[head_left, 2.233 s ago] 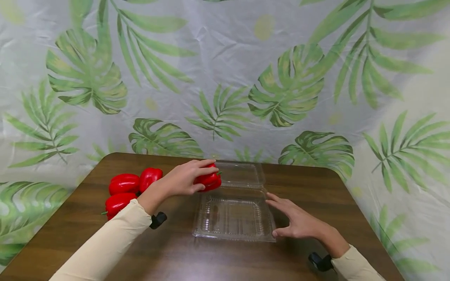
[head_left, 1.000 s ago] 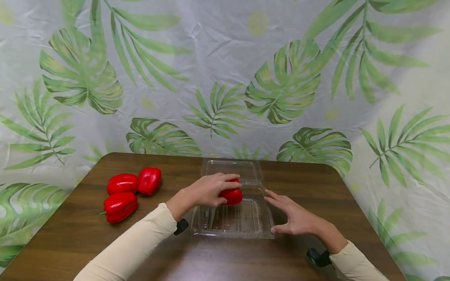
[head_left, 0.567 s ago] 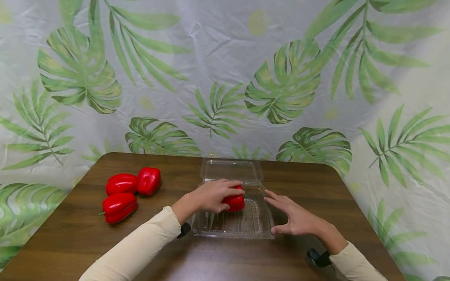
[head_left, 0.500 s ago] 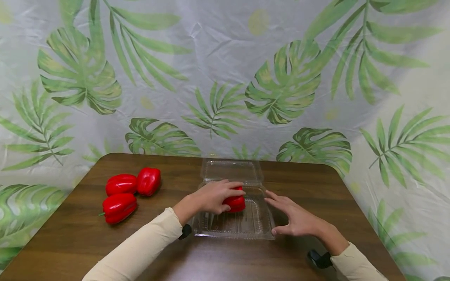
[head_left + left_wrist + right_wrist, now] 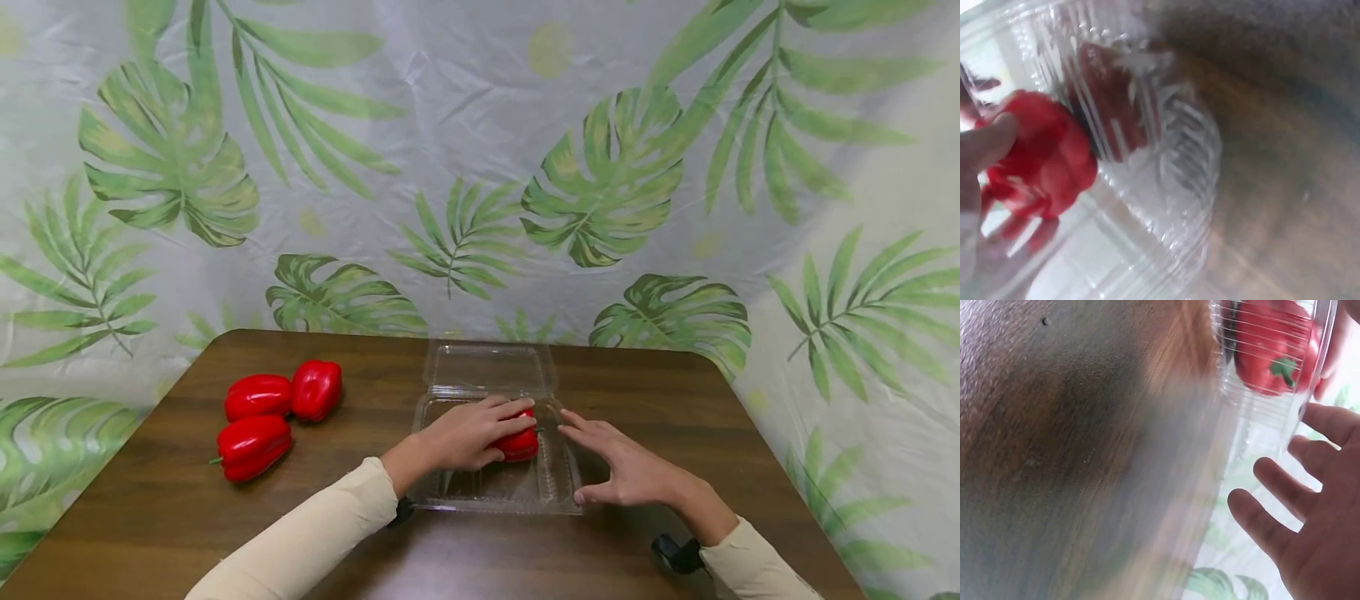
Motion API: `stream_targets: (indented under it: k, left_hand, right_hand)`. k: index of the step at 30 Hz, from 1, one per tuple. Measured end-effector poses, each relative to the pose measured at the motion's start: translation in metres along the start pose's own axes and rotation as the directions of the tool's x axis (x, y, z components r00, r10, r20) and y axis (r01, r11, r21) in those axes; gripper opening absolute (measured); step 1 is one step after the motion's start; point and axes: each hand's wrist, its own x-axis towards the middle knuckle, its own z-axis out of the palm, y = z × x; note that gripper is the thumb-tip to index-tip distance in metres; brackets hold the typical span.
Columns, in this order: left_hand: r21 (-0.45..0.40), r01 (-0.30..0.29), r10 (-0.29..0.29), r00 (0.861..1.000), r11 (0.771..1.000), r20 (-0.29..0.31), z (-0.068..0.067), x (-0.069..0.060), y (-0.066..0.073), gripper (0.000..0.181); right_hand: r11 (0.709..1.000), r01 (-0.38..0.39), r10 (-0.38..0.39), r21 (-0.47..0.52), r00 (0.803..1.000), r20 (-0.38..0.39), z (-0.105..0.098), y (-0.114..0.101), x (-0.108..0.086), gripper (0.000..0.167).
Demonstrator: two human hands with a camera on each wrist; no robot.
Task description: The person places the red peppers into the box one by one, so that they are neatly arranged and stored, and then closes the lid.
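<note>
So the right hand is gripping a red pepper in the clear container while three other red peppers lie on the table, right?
Not quite: the head view shows the left hand gripping that red pepper in the clear container, not the right hand. Three other red peppers do lie on the table.

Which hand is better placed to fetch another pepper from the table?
Probably the left hand, once it releases the pepper it grips: the three loose peppers lie on its side, while the right hand is by the right edge of the container.
</note>
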Motion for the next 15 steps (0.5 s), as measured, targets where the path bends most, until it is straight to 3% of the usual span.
stream_targets:
  k: [8, 15]
  left_hand:
    - [-0.015, -0.008, 0.007, 0.998, 1.000, -0.066, 0.0095, -0.0052, -0.0002, 0.064]
    - [-0.004, -0.012, 0.012, 0.997, 1.000, -0.075, 0.0077, -0.0014, 0.0011, 0.060]
  right_hand:
    - [1.000, -0.002, 0.001, 0.022, 1.000, 0.019, 0.0020, 0.0022, 0.0046, 0.087]
    - [1.000, 0.010, -0.010, 0.015, 1.000, 0.008, 0.0022, 0.0049, 0.0030, 0.087]
